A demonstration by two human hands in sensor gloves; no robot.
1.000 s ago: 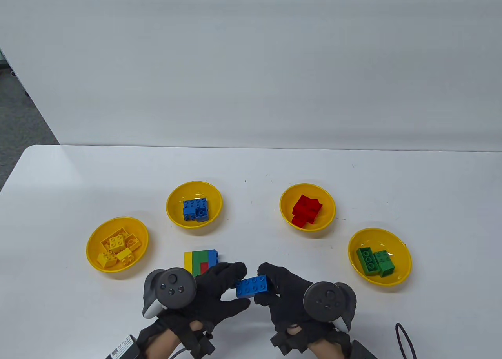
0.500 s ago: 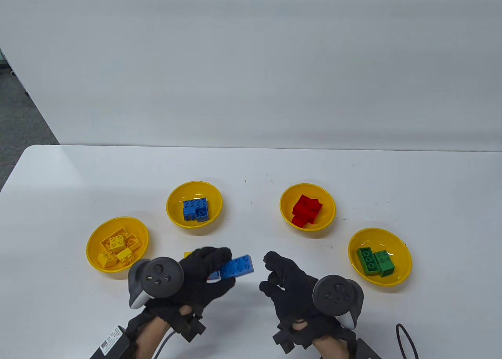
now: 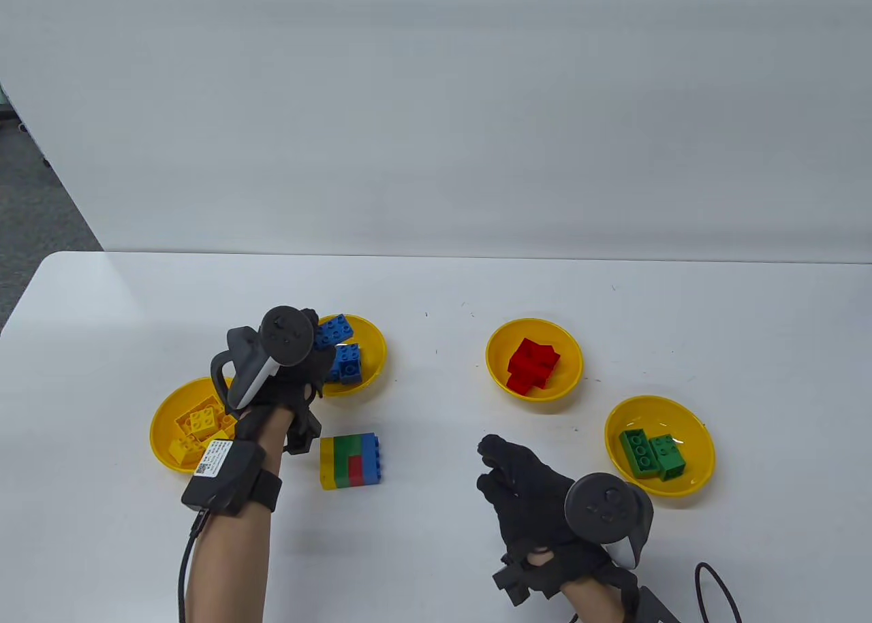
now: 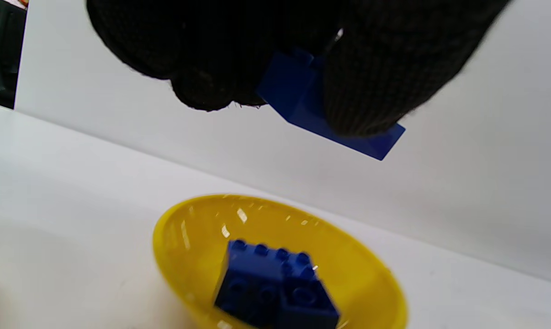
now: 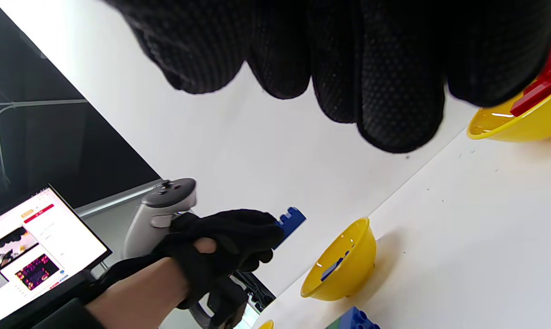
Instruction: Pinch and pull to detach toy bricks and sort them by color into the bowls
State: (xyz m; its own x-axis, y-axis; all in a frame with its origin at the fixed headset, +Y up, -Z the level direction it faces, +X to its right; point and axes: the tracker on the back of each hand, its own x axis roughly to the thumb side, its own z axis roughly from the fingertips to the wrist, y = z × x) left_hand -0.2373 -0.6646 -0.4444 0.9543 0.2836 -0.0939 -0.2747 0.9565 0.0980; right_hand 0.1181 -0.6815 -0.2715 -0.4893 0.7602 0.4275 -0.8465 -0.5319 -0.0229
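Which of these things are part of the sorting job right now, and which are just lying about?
Job: left hand, blue brick it holds, blue bowl, brick block, yellow bowl, red bowl, green bowl, right hand.
Lying about: cable, laptop.

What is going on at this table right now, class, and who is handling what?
A person in sensor gloves is sorting toy bricks by colour. The left hand pinches a blue brick in its fingers, held above the bowl of blue bricks and not yet dropped. The right hand holds nothing near the table's front. A joined block of bricks lies between the hands, not yet taken apart. Other bowls hold yellow, red and green bricks.
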